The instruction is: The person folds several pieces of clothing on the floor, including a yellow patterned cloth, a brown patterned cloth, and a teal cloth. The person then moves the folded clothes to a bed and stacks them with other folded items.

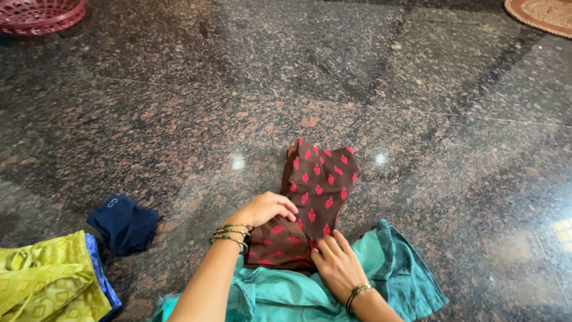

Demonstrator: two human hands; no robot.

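A dark speckled granite floor fills the view, with a teal garment spread at the bottom and a brown cloth with red motifs lying partly over its upper edge. A folded yellow-green cloth and a small navy cloth lie well apart to the left. The left hand rests curled on the brown cloth's left edge, fingers bent but gripping nothing clearly, while the right hand presses flat and open on its lower corner.

Brown cloth with red motifs; teal garment beneath; navy cloth; yellow-green patterned fabric over blue; speckled brown-black granite floor; pink basket; gold-green bangles.
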